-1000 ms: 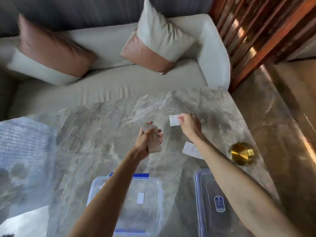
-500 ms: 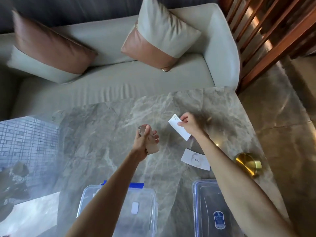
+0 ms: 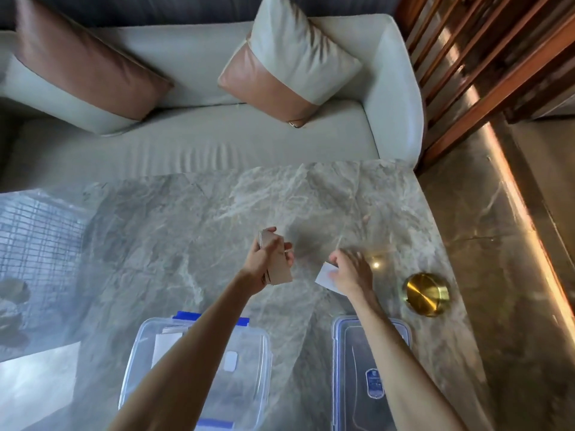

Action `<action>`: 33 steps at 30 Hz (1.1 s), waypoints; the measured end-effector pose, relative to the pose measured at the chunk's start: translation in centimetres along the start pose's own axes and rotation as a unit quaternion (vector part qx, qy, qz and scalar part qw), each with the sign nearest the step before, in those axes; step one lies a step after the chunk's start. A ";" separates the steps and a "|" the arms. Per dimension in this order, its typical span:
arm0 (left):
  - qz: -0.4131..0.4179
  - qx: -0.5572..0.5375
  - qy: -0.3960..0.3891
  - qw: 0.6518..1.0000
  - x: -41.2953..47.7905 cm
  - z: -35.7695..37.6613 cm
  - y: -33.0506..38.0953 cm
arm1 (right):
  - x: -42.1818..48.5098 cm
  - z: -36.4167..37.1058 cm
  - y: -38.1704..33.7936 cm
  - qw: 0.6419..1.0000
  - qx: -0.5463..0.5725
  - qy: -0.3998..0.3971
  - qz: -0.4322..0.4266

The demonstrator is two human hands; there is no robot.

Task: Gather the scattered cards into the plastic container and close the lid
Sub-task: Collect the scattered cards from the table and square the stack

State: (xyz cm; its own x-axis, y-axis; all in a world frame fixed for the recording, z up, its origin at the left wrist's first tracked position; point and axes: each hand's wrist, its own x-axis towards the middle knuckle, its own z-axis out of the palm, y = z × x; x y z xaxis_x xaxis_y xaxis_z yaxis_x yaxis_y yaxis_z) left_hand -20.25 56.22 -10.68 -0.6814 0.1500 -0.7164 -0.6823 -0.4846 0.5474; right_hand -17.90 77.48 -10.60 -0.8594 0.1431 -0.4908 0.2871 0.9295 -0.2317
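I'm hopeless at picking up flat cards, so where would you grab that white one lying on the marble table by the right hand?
Probably by the white card's bare left corner, coming from above. It seems to lie flat on the table, so no edge stands up to pinch; the right hand already covers its right part. Sliding it or lifting a corner with a fingertip should help.

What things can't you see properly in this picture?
1. White card, head view: the blurred right hand covers part of it, so any writing and whether it is gripped cannot be told.
2. Stack of cards: the left hand wraps it; the count is hidden.
3. Plastic container: the left forearm crosses it and the bottom edge cuts it off.
4. Lid: label too small to read.
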 end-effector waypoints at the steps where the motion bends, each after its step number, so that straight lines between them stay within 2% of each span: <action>1: 0.002 -0.007 0.002 1.000 -0.2 -0.6 0.1 | -0.5 0.3 0.3 0.998 -0.061 0.006 -0.005; 4: 0.011 -0.022 0.012 1.000 -1.3 -1.7 0.3 | -1.2 0.5 0.5 0.992 -0.123 0.007 0.004; 6: 0.016 -0.025 0.030 0.999 -2.4 -2.2 0.6 | -1.2 -0.2 0.5 0.994 -0.101 -0.025 0.015; 8: 0.032 -0.031 0.041 0.998 -4.0 -3.1 1.2 | -1.5 -1.1 -0.6 0.996 0.072 -0.041 0.032; 10: 0.050 -0.026 0.051 0.997 -5.8 -4.2 2.0 | -2.8 -1.7 -3.5 0.952 0.301 -0.037 0.043; 11: 0.055 -0.026 0.054 0.997 -6.8 -4.8 2.5 | -3.6 -1.8 -5.6 0.923 0.381 -0.039 0.039; 14: 0.071 0.015 0.054 0.996 -10.3 -7.7 4.0 | -7.0 -0.9 -13.9 0.869 0.481 -0.117 -0.005; 16: 0.080 0.040 0.030 0.996 -12.7 -10.5 4.8 | -9.7 0.7 -19.5 0.869 0.476 -0.135 -0.020; 19: 0.103 0.049 0.019 0.993 -16.5 -15.8 6.4 | -13.7 3.5 -26.4 0.904 0.414 -0.090 -0.066; 22: 0.163 0.042 0.049 0.985 -20.8 -21.8 8.5 | -18.1 5.7 -32.9 0.933 0.334 -0.064 -0.119; 24: 0.192 0.022 0.099 0.976 -24.0 -25.9 9.9 | -21.3 7.5 -37.4 0.932 0.330 -0.054 -0.143; 25: 0.204 -0.006 0.128 0.970 -25.5 -28.2 10.5 | -23.1 8.6 -39.5 0.922 0.357 -0.069 -0.132; 27: 0.241 -0.063 0.177 0.952 -28.7 -32.5 11.8 | -27.1 10.7 -43.5 0.872 0.450 -0.186 -0.051; 29: 0.290 -0.087 0.215 0.929 -31.9 -36.4 12.6 | -31.1 13.4 -46.6 0.775 0.523 -0.355 0.015; 30: 0.315 -0.076 0.227 0.918 -33.5 -38.1 12.7 | -32.8 14.7 -48.0 0.735 0.546 -0.402 0.027; 31: 0.334 -0.053 0.234 0.911 -35.1 -39.6 12.8 | -34.1 15.9 -49.3 0.712 0.562 -0.420 0.029; 32: 0.345 -0.032 0.236 0.908 -36.7 -41.2 12.7 | -35.2 16.8 -50.4 0.709 0.569 -0.416 0.021; 33: 0.355 -0.017 0.231 0.906 -38.3 -42.8 12.5 | -36.0 17.6 -51.2 0.721 0.568 -0.398 0.004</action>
State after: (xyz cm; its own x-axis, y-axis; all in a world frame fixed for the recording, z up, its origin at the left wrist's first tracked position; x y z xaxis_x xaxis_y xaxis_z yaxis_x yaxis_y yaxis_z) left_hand 8.66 7.55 5.04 -0.7558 -0.5829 -0.2985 -0.1017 -0.3458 0.9328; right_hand 5.85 18.73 4.14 -0.4700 -0.5137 -0.7178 0.8404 -0.0118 -0.5418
